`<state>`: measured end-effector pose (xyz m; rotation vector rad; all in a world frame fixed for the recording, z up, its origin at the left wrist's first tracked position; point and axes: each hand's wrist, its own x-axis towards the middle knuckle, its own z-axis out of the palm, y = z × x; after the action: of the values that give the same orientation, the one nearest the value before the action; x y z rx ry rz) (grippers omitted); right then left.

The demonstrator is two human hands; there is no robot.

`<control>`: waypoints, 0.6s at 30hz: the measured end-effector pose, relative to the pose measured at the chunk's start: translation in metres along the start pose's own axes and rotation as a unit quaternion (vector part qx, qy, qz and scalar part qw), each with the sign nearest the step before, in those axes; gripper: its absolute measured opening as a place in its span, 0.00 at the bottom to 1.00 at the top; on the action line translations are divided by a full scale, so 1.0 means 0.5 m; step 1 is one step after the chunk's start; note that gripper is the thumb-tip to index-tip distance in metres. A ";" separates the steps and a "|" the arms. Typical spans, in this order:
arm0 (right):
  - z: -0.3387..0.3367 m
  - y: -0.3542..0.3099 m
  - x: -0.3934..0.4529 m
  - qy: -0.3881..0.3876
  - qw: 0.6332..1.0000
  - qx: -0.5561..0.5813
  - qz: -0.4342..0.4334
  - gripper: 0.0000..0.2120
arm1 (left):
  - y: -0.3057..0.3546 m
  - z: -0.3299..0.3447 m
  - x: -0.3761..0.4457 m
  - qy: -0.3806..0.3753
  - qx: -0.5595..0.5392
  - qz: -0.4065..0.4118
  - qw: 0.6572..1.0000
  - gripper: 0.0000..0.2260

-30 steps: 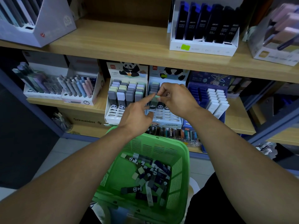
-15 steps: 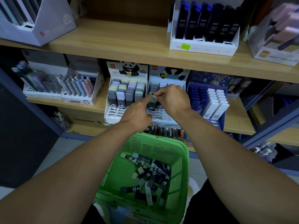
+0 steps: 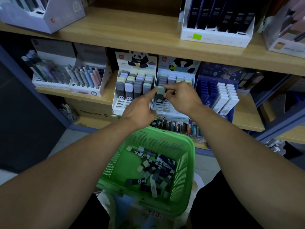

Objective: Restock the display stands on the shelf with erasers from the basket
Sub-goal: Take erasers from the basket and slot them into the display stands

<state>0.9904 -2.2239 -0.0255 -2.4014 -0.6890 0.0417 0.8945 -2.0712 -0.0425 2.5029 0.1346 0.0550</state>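
Since a second ago, both hands are seen moved slightly toward 12 o'clock, deeper into the right panda display stand [image 3: 177, 103], with the pale green eraser [image 3: 160, 90] now held upright at the stand's left column. It is pinched from 3 o'clock by the right hand [image 3: 181, 96], fingers curled around it. An extended forefinger of the left hand [image 3: 140, 111] is laid against the eraser from 9 o'clock, the other fingers loosely bent. At 6 o'clock the green basket [image 3: 165, 134] is seen, with loose erasers [image 3: 153, 171] heaped inside. The left panda display stand [image 3: 133, 90] is nearly filled.
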 end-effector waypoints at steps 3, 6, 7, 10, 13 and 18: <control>-0.012 -0.021 -0.028 0.006 0.999 0.035 -0.020 0.10 | 0.003 -0.004 -0.033 0.070 0.008 -0.005 0.997 0.18; -0.029 -0.043 -0.060 -0.179 0.983 0.042 0.002 0.05 | -0.001 0.000 -0.077 0.078 -0.016 -0.007 0.997 0.04; -0.021 -0.045 -0.075 -0.283 0.958 0.033 0.033 0.04 | -0.008 0.012 -0.093 0.052 -0.010 -0.002 0.999 0.03; 0.073 -0.014 -0.117 -0.503 0.853 -0.104 0.090 0.05 | -0.048 0.071 -0.136 -0.128 0.061 0.000 0.990 0.07; 0.199 0.051 -0.146 -0.531 0.807 -0.251 0.062 0.09 | -0.118 0.163 -0.170 -0.321 0.155 -0.046 0.933 0.17; 0.366 0.183 -0.183 -0.449 0.851 -0.213 0.172 0.09 | -0.243 0.316 -0.227 -0.377 0.151 -0.191 0.894 0.21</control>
<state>0.9188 -2.2253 -0.2377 -2.8512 -0.6842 1.3632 0.7828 -2.0795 -0.2429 2.5531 0.3201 -1.1612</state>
